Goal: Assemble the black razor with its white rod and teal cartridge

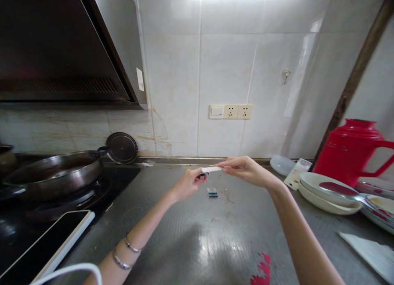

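Note:
My right hand (246,169) pinches the right end of a small white bar-shaped device (211,169), held level above the steel counter (191,231). My left hand (188,183) is closed around a small dark item at the device's left end; I cannot make out what it is. Directly below, a small blue-and-dark object (212,193) lies on the counter.
A dark wok (55,174) sits on the black hob at the left, a round lid (122,147) leaning on the wall behind it. A tablet (46,244) lies front left. Stacked white plates (326,190), a red thermos jug (351,149) and a wall socket strip (230,112) are at the right and back.

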### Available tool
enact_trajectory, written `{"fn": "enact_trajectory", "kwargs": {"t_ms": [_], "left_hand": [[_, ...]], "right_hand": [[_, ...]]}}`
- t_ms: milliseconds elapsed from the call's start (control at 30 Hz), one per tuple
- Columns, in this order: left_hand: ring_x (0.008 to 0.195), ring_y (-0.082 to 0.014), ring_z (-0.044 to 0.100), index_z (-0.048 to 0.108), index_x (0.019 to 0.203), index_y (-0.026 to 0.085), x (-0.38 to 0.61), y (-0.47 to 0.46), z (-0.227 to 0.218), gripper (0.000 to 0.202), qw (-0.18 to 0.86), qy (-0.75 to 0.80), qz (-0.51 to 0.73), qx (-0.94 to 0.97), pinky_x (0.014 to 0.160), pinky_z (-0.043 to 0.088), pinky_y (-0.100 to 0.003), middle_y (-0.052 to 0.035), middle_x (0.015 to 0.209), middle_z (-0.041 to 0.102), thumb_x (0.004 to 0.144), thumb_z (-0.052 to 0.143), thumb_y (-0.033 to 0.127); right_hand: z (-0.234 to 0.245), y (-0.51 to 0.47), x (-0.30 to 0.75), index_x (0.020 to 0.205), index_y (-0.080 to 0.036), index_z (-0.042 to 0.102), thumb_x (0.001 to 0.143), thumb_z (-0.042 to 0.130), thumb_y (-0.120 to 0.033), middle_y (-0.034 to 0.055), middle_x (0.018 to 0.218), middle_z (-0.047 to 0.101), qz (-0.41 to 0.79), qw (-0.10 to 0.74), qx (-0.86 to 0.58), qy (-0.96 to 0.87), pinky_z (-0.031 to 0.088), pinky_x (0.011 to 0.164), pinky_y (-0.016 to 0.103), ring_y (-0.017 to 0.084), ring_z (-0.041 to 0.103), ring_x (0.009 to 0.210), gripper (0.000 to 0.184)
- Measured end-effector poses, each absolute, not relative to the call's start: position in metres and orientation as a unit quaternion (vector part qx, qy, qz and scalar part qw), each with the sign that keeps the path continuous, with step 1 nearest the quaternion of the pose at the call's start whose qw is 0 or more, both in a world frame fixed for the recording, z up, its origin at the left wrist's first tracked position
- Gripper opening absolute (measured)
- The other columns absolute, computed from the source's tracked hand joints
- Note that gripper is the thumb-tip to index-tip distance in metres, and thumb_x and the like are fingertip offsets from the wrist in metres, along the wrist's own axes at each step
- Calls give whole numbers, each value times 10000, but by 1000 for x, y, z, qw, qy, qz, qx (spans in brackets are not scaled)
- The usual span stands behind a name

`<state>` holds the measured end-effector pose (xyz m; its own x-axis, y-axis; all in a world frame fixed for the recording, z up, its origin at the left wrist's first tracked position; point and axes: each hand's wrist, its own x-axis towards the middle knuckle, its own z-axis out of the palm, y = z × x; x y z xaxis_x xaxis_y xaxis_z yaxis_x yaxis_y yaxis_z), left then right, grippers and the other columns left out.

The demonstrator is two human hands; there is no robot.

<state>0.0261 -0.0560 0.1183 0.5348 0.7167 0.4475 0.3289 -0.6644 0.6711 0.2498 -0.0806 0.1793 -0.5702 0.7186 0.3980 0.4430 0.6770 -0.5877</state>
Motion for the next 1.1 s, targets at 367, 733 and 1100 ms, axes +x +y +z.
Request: {"fn": "enact_trajectory", "kwargs": {"t_ms": [367, 733, 1100], "left_hand": [[741, -130, 576, 560, 777, 132, 24, -56, 120, 92, 276, 322, 372, 826, 701, 448, -235, -29, 764, 614, 772, 469, 128], [579, -144, 594, 535, 862, 133, 23, -48, 117, 211, 341, 366, 405, 765, 543, 443, -230, 8, 609, 592, 707, 623, 246], [499, -144, 577, 518, 820, 146, 20, -51, 130, 235, 386, 428, 447, 684, 416, 461, -236, 15, 576, 584, 705, 638, 311]], "right_hand": [[177, -77, 250, 1094, -188, 651, 822, 499, -398, 70, 1041, 674, 214, 320, -353, -853, 457, 806, 327, 223, 601, 931, 376], [170, -72, 238, 1168, -159, 565, 794, 511, -427, -32, 612, 468, 274, 450, -404, -748, 466, 426, 232, 81, 455, 451, 463], [124, -64, 195, 1319, -238, 410, 867, 412, -388, -24, 692, 463, 235, 514, -369, -738, 292, 403, 175, 57, 325, 458, 476]]}}
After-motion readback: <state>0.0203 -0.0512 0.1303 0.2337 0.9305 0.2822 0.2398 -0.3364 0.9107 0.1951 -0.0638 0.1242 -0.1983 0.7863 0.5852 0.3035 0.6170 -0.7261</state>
